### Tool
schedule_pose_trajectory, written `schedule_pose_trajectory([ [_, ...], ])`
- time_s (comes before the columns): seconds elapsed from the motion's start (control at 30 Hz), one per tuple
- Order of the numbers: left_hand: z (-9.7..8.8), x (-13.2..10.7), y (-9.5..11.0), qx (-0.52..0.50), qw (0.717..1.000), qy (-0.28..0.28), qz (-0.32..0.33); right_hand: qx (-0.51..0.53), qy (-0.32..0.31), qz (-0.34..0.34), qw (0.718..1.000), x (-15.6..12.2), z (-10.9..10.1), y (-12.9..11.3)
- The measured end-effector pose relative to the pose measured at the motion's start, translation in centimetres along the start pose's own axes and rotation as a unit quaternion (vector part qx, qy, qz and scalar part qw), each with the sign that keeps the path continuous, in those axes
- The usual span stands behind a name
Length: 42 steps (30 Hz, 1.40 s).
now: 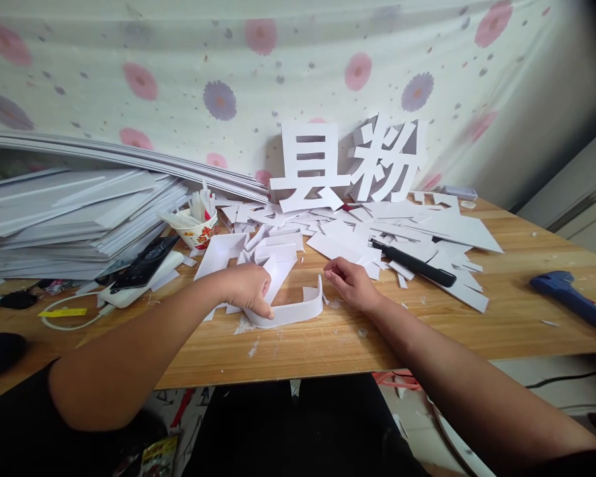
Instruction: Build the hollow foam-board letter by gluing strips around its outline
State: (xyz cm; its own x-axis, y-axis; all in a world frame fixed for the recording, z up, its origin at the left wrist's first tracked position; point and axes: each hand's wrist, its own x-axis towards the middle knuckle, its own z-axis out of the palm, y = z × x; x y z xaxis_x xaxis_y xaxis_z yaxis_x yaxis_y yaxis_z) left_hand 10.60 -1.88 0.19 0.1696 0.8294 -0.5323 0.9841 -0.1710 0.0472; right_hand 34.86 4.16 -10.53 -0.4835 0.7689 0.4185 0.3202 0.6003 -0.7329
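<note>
A white foam-board character with raised side walls [291, 311] lies on the table before me. My left hand [251, 288] is closed on its curved front wall, thumb on the near side and fingers curled over the top. Just right of the wall's upturned right end is my right hand [351, 283], with its fingers bent together. Whether anything sits between those fingertips is hidden, and a small gap shows between them and the wall.
Two finished white characters [310, 165] stand at the back. White scraps [372, 225] and a black utility knife [417, 262] lie to the right, a blue glue gun [573, 301] farther right. Left are stacked boards [54, 205], a paper cup [196, 232] and a black phone [146, 262].
</note>
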Motion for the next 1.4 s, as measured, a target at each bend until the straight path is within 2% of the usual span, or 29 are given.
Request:
schedule_pose_trajectory([
  [0.47, -0.1, -0.1, 0.1, 0.002, 1.0, 0.0, 0.001, 0.014, -0.019, -0.019, 1.0, 0.0, -0.1, 0.0],
  [0.73, 0.0, 0.0, 0.2, 0.01, 1.0, 0.002, -0.005, 0.035, -0.089, -0.089, 0.991, -0.4, -0.7, -0.4],
  [0.9, 0.1, 0.2, -0.1, 0.01, 1.0, 0.003, 0.002, 0.015, -0.071, -0.094, 0.993, -0.4, -0.7, -0.3],
  [1.0, 0.0, 0.2, -0.1, 0.009, 1.0, -0.002, 0.005, -0.01, -0.071, -0.135, 0.988, -0.4, -0.7, -0.5],
  [1.1, -0.1, 0.0, 0.0, 0.008, 1.0, -0.005, 0.001, -0.081, -0.088, -0.176, 0.977, -0.4, -0.4, -1.0],
  [1.23, -0.2, -0.1, 0.3, 0.011, 1.0, -0.005, -0.004, -0.192, -0.089, -0.168, 0.963, -0.7, 0.4, -1.5],
  [1.4, -0.1, 0.0, 0.2, 0.015, 1.0, -0.003, -0.005, -0.22, -0.085, -0.18, 0.955, -1.1, 1.0, -1.6],
])
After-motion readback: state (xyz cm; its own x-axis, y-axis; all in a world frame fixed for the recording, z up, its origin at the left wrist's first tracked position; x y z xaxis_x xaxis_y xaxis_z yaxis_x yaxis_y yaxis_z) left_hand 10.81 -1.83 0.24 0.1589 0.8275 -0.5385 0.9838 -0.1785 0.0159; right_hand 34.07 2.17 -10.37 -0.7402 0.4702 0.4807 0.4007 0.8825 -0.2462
